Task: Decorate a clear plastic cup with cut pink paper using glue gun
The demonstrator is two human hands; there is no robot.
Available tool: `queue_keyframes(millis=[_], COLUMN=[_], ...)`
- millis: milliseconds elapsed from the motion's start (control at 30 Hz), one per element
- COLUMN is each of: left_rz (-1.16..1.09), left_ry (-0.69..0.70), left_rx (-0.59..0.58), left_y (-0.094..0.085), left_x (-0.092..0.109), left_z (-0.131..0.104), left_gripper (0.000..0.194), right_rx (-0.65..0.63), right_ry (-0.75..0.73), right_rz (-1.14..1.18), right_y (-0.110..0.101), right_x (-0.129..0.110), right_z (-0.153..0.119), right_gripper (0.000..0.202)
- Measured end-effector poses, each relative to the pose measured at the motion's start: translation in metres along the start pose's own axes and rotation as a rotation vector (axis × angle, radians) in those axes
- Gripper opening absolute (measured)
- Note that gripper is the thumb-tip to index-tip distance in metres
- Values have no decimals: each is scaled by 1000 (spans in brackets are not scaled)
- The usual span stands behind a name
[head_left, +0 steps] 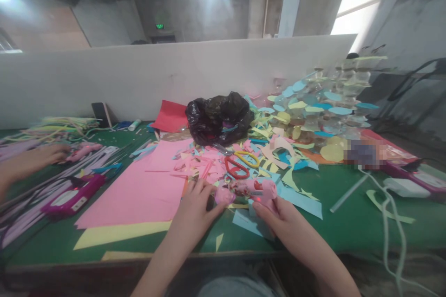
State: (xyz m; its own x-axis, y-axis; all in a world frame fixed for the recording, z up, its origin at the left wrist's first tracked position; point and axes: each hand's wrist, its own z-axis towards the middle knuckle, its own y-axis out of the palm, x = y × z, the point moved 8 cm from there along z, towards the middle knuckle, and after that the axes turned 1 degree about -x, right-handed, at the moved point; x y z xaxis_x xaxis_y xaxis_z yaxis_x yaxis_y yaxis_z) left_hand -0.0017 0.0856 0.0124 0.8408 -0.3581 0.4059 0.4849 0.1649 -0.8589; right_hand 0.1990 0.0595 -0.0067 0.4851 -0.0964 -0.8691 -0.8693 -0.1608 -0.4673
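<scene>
My right hand (278, 218) is wrapped round the handle of a pink hot glue gun (263, 189). A small red light shows on the gun, and its front end points left. My left hand (198, 202) pinches a small round pink piece (224, 196) right by the gun's nozzle; what kind of piece it is I cannot make out. Whether nozzle and piece touch is unclear. Just behind the gun lie scissors (237, 167) with one red and one yellow handle loop. Pink paper sheets (139, 185) spread beside my left hand.
Paper scraps (205, 162) surround a black plastic bag (219, 116). Stacked clear cups with coloured paper discs (324, 106) rise at the right. A magenta power strip (75, 197) and another person's hand (49, 154), near a second glue gun (83, 151), are at left. A white cable (386, 204) hangs over the edge.
</scene>
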Motion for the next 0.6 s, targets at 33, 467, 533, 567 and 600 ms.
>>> queue_keyframes(millis=[33, 467, 533, 567, 600], left_rz=[3, 3, 5, 6, 5], left_ry=[3, 38, 37, 33, 31], left_rx=[2, 48, 49, 48, 48], left_y=[0, -2, -2, -2, -2], left_x=[0, 1, 1, 1, 1], left_z=[0, -1, -1, -1, -1], left_gripper=[21, 24, 24, 25, 25], right_rx=[0, 35, 32, 29, 26], right_ry=[2, -12, -17, -15, -10], right_rz=[-1, 60, 71, 67, 57], right_y=[0, -3, -3, -2, -2], right_x=[0, -1, -2, -2, -2], right_z=[0, 1, 1, 1, 1], right_gripper=[32, 31, 30, 30, 30])
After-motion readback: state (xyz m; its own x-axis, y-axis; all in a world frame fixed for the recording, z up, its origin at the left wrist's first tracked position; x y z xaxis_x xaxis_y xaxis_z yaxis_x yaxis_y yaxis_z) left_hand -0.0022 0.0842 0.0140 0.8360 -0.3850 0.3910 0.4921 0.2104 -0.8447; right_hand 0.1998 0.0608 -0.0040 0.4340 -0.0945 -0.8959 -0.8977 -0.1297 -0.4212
